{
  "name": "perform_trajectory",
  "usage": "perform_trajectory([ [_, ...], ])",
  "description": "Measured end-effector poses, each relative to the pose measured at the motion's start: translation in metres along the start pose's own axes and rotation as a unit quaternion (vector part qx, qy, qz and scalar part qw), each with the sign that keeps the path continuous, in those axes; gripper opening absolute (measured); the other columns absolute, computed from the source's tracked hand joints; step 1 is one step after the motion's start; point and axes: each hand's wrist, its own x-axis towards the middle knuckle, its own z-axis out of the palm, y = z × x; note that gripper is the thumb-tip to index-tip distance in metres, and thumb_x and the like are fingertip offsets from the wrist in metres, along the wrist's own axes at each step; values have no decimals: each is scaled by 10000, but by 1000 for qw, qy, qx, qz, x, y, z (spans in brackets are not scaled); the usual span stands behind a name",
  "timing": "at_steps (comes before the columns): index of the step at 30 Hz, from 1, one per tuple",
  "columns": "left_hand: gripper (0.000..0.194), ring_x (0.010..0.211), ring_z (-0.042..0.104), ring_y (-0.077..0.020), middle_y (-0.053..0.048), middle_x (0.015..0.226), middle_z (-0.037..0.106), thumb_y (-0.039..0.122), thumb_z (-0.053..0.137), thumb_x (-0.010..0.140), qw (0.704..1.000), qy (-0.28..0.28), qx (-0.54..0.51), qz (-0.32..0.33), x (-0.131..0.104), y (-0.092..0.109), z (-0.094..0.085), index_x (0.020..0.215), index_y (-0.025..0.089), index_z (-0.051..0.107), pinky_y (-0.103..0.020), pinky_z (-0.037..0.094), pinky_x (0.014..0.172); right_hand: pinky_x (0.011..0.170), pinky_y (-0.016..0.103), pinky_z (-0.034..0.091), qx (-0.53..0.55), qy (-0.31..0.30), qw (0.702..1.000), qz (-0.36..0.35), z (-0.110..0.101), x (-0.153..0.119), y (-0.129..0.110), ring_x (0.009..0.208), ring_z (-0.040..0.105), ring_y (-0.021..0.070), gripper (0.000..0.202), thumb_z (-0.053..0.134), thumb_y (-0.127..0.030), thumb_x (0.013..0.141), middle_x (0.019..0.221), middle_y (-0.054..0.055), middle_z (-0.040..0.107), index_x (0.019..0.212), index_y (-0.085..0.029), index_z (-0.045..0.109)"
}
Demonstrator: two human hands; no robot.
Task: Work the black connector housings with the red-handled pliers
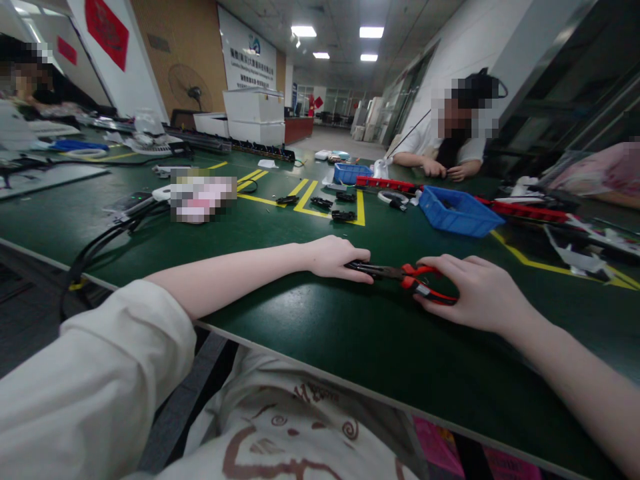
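My right hand is closed around the red and black handles of a pair of pliers, whose jaws point left. Between the fingers of my left hand is a small black part, mostly covered by those fingers; its exact kind I cannot make out. The plier jaws meet this part, though whether they bite on it is too small to tell. Both hands are just above the green table. Beyond them, several similar black parts lie near yellow tape lines.
A blue bin stands to the right, with a smaller blue tray farther back. Red strips run behind the bin. Black cables hang over the table edge at left. A co-worker sits across the table.
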Motion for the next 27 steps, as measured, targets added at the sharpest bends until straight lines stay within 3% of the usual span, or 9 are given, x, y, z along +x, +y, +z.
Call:
perform_trajectory([
  [9, 495, 753, 699, -226, -47, 821, 730, 663, 472, 1008, 1000, 9, -3, 4, -1, -2, 1, 1104, 207, 640, -270, 345, 605, 852, 507, 466, -8, 25, 1000, 16, 2, 1, -2, 941, 706, 362, 490, 574, -538, 910, 1088, 161, 757, 1282, -230, 660],
  [15, 471, 724, 691, -219, -36, 796, 718, 645, 490, 1009, 1000, 19, -15, 3, -1, -2, 1, 1092, 209, 648, -273, 349, 603, 886, 497, 487, -9, 51, 999, -13, 5, 2, -1, 1128, 666, 371, 478, 580, -427, 925, 1276, 178, 693, 1352, -210, 583],
  [19, 465, 711, 684, -217, -29, 773, 707, 641, 497, 1007, 999, 20, -28, 5, 0, -2, 2, 1082, 210, 655, -273, 349, 599, 837, 473, 489, -33, 48, 998, -14, 8, 3, -3, 1059, 659, 361, 501, 581, -359, 905, 1221, 186, 692, 1374, -182, 563],
  [27, 503, 709, 668, -205, -33, 787, 701, 647, 429, 1026, 998, 20, -56, 6, 0, -4, 2, 1064, 207, 670, -264, 351, 593, 722, 417, 464, -67, 34, 997, -9, 6, 4, -10, 888, 637, 306, 453, 553, -378, 921, 1106, 174, 683, 1321, -184, 637],
])
